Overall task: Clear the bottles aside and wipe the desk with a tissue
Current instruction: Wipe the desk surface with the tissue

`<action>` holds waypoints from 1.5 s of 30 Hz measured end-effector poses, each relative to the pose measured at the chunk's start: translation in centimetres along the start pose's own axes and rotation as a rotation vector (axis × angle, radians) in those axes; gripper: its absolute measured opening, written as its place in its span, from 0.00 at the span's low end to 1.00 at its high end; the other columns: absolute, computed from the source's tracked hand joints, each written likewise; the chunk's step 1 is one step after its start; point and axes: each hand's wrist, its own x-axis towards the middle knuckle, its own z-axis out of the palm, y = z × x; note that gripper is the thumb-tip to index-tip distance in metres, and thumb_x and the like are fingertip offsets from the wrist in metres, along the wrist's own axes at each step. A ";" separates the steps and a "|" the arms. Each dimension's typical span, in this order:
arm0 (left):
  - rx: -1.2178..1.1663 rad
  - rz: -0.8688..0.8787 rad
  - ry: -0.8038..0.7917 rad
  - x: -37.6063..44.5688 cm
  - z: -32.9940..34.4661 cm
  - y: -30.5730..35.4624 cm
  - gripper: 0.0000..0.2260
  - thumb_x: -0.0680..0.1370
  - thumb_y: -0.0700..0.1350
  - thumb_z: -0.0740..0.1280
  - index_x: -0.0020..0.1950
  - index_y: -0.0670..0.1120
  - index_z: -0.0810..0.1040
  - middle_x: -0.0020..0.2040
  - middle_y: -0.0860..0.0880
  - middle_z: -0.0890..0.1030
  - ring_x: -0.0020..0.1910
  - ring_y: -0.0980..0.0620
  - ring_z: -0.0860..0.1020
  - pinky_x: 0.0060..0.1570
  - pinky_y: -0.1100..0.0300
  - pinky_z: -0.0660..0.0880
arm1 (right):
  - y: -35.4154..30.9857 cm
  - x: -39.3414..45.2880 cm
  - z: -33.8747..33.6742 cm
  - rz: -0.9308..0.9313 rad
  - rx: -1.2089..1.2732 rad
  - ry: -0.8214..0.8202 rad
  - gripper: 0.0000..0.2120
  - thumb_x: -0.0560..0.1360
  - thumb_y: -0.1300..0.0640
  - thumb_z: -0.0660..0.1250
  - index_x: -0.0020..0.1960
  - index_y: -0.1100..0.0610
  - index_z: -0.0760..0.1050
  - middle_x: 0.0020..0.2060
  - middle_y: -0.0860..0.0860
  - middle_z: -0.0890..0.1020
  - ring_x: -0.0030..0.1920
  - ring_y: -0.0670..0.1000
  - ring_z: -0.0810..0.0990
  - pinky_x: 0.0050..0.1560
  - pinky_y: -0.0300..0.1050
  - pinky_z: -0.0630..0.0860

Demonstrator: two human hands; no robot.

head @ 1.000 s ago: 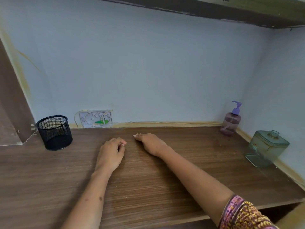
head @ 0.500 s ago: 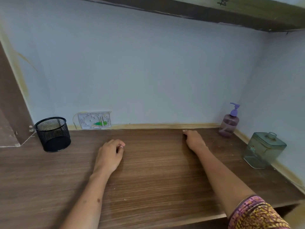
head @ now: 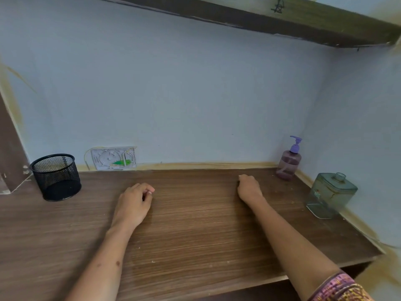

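My right hand (head: 249, 187) lies knuckles-up on the brown desk (head: 195, 224), towards the back right. Its fingers curl down over a small white tissue (head: 240, 176); only a sliver shows at the fingertips. A purple pump bottle (head: 289, 162) stands in the back right corner, a little right of that hand. A squat green glass bottle (head: 331, 195) stands by the right wall. My left hand (head: 133, 205) rests on the desk left of centre, fingers loosely curled, holding nothing.
A black mesh pen cup (head: 56, 177) stands at the back left. A white wall box (head: 114, 158) with a green part sits where the wall meets the desk. A shelf (head: 282, 20) overhangs above. The desk's front edge runs below my forearms.
My right hand has slid along the back of the desk from the centre to near the purple bottle. My left hand has stayed where it was.
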 end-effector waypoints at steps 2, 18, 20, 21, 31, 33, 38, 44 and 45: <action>0.000 0.001 -0.003 0.0 0.0 0.0 0.08 0.78 0.41 0.64 0.52 0.50 0.80 0.49 0.53 0.80 0.50 0.52 0.78 0.53 0.55 0.75 | -2.5 -1.1 0.6 -0.129 0.008 -0.036 0.19 0.77 0.67 0.54 0.66 0.61 0.73 0.62 0.62 0.77 0.62 0.62 0.75 0.62 0.50 0.73; -0.024 -0.006 0.005 -0.4 -0.4 0.2 0.09 0.77 0.40 0.64 0.54 0.50 0.79 0.45 0.54 0.80 0.47 0.53 0.78 0.51 0.54 0.75 | -6.7 -9.7 2.6 -0.839 0.029 -0.177 0.30 0.75 0.72 0.55 0.75 0.55 0.61 0.74 0.51 0.64 0.75 0.48 0.60 0.75 0.42 0.48; -0.022 -0.001 0.004 -0.4 -0.4 0.2 0.09 0.77 0.40 0.64 0.54 0.50 0.79 0.44 0.55 0.79 0.47 0.53 0.78 0.51 0.54 0.75 | -3.3 -8.4 1.4 -0.692 0.007 -0.150 0.32 0.74 0.73 0.53 0.76 0.54 0.60 0.75 0.50 0.63 0.76 0.49 0.57 0.75 0.42 0.42; -0.024 0.001 0.003 -0.4 -0.4 0.2 0.09 0.77 0.40 0.64 0.54 0.50 0.79 0.44 0.55 0.80 0.47 0.53 0.79 0.51 0.54 0.75 | -1.4 -7.7 0.9 -0.592 0.001 -0.145 0.32 0.74 0.72 0.52 0.76 0.53 0.60 0.75 0.49 0.64 0.77 0.51 0.55 0.75 0.45 0.43; -0.007 0.004 -0.010 -0.5 -0.4 0.4 0.08 0.78 0.41 0.64 0.54 0.49 0.79 0.46 0.53 0.81 0.49 0.50 0.79 0.53 0.53 0.75 | 8.0 -9.0 -2.1 0.061 0.052 -0.050 0.25 0.78 0.70 0.50 0.74 0.60 0.62 0.72 0.59 0.68 0.75 0.63 0.57 0.75 0.53 0.51; -0.003 -0.001 -0.013 -0.7 -0.5 0.6 0.08 0.78 0.41 0.64 0.54 0.49 0.79 0.46 0.53 0.80 0.50 0.50 0.79 0.53 0.53 0.75 | 5.6 -11.7 -1.7 -0.020 0.114 -0.019 0.25 0.78 0.69 0.49 0.75 0.60 0.61 0.72 0.58 0.67 0.75 0.62 0.57 0.75 0.51 0.51; -0.023 -0.017 -0.002 -1.1 -0.8 0.6 0.08 0.77 0.40 0.64 0.53 0.50 0.79 0.47 0.52 0.81 0.50 0.49 0.79 0.54 0.52 0.75 | -0.5 -18.0 1.2 -0.472 0.273 -0.025 0.26 0.78 0.70 0.49 0.74 0.55 0.64 0.73 0.49 0.67 0.74 0.47 0.62 0.71 0.33 0.35; -0.022 -0.020 -0.015 -1.5 -1.1 0.7 0.08 0.78 0.40 0.64 0.54 0.50 0.79 0.48 0.51 0.81 0.51 0.50 0.79 0.54 0.51 0.75 | -0.7 -19.2 0.0 -0.504 0.619 -0.075 0.21 0.80 0.66 0.58 0.70 0.52 0.69 0.67 0.39 0.70 0.68 0.32 0.64 0.76 0.36 0.48; -0.025 -0.018 -0.017 -1.5 -1.1 0.7 0.08 0.78 0.40 0.64 0.54 0.50 0.79 0.47 0.52 0.81 0.50 0.50 0.79 0.54 0.51 0.75 | -0.3 -18.9 -0.4 -0.475 0.631 -0.048 0.21 0.80 0.67 0.58 0.71 0.52 0.69 0.68 0.41 0.70 0.68 0.32 0.64 0.76 0.37 0.48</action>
